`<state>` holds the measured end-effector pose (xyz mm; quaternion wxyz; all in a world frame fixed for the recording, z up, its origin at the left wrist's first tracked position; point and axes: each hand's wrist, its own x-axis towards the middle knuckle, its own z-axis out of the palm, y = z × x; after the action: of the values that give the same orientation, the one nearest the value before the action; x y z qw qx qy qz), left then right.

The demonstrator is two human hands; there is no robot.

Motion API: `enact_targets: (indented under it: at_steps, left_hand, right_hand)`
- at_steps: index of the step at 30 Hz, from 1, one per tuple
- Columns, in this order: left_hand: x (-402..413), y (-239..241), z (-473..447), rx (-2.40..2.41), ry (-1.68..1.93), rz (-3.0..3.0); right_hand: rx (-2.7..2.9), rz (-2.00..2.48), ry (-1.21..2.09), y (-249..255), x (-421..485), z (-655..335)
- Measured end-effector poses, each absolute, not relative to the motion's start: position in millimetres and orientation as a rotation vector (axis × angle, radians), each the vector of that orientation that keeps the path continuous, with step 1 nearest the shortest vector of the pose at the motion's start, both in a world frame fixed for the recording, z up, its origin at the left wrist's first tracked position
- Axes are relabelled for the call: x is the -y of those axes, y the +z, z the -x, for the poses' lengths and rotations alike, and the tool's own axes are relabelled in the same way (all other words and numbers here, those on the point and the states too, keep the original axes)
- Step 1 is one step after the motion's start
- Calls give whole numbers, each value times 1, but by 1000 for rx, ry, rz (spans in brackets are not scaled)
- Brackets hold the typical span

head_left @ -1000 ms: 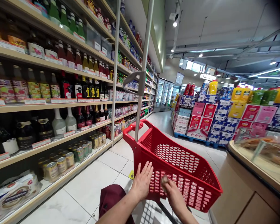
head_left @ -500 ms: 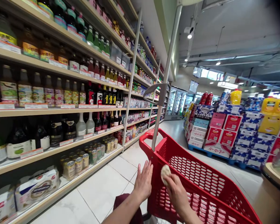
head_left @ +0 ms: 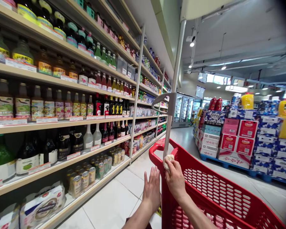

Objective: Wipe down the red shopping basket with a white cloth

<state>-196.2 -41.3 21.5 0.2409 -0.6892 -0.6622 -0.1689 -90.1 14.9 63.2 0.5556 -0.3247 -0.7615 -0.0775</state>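
No word, brand or number can be made out for certain. Print too small or blurred to read stands on the rectangular white-and-orange price tags (head_left: 47, 120) along the beige shelves (head_left: 62, 124), the dark glass bottle with a green-apple paper label (head_left: 27, 163), the white plastic-wrapped pack (head_left: 44, 205), the square red cardboard boxes (head_left: 248, 128) and the wide white cardboard box with pink characters (head_left: 234, 158).

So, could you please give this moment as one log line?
right hand: holds cloth at pole foot | left hand: open, beside cart, contact unclear
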Motion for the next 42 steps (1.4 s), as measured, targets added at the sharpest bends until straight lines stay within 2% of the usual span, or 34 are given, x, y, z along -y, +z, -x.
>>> enact_targets:
  at_steps: [3, 6, 11, 14, 17, 23, 29, 34, 38, 42]
  left_hand:
    - [38, 43, 192, 1715, -502, 1955]
    - [34, 64, 183, 1646, -508, 2017]
    - [21, 79, 161, 1553, -321, 2159]
    - [14, 75, 148, 1641, -210, 2157]
    - [14, 71, 144, 1691, -137, 2113]
    - [21, 69, 135, 1686, -122, 2030]
    - [19, 62, 91, 1616, -130, 2146]
    - [14, 59, 90, 1585, -72, 2197]
    - [14, 58, 90, 1636, -68, 2170]
    - [17, 61, 86, 1660, -13, 2166]
  right_hand:
    - [1813, 813, -239, 68, -28, 88]
    - [1873, 906, -249, 38, -42, 40]
    - [1906, 1432, -74, 13, -67, -47]
    - [1980, 1320, 7, 20, -62, -29]
    - [1990, 1118, -181, 9, -49, -10]
    - [1872, 1195, -364, -51, -53, -103]
    - [1956, 1000, -472, -9, -35, -82]
    - [1876, 1130, -498, -24, -36, -125]
    - [1678, 1267, -353, -28, -27, -180]
    - [1692, 1289, -151, -15, -24, -174]
